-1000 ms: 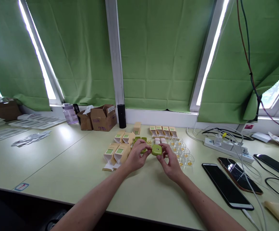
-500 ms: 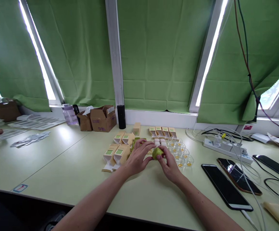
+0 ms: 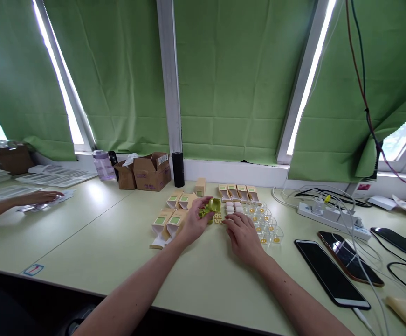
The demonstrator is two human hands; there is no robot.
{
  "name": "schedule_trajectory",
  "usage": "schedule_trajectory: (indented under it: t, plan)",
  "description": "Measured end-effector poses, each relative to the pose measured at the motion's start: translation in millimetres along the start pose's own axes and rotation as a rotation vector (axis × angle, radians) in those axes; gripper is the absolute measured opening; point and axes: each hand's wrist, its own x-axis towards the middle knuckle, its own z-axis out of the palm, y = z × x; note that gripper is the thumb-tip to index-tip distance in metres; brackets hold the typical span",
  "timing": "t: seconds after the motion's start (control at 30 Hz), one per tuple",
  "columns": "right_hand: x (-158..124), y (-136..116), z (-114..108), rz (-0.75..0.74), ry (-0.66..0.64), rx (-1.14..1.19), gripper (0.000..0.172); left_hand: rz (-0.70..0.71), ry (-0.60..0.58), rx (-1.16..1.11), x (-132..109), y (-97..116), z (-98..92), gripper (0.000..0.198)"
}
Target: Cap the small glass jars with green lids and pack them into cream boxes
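Starting with the table (image 3: 94, 242): pale, flat, running under green blinds (image 3: 230, 79). At the far edge, note a cardboard box (image 3: 152, 171) and a bottle (image 3: 100, 164); at far left, a co-worker's hand (image 3: 37, 198) lying low on the surface. To the right, phones (image 3: 330, 273) face up, near a power strip (image 3: 328, 214). Mid-table, rows of tan cartons (image 3: 169, 224), with clear cups (image 3: 267, 226) well to their right. Between those rows, left hand (image 3: 193, 225) closed on a green shell (image 3: 214, 204), pinched at the rim by thumb and fingertips, held just above more green parts (image 3: 204, 213). Right hand (image 3: 244, 237) spread flat, palm down, holding nothing, fingertips close to small white blocks (image 3: 234, 208). Hands apart, near each other. Treat the shell as light, rigid moulded plastic with a smooth and probably slippery skin; judged thin-walled, so liable to flex or pop free under a hard squeeze. Take hold across opposite edges of the rim rather than on the rounded face. Keep pressure modest and support from below where possible.
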Motion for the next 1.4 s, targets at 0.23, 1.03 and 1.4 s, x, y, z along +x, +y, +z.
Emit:
schedule_trajectory:
  t: [0.23, 1.03, 1.4]
  plan:
    - [1, -9, 10, -0.044, -0.245, -0.255, 0.035, -0.103, -0.010, -0.255, 4, -5, 2.4, 0.052]
    - [1, -2, -4, -0.169, 0.282, 0.102, 0.021, -0.142, -0.065, -0.283, -2, 2, 5.5, 0.053]
    - [5, 3, -8, 0.260, 0.389, 0.690, 0.019, -0.104, -0.106, -0.228, -7, -1, 10.1, 0.049]
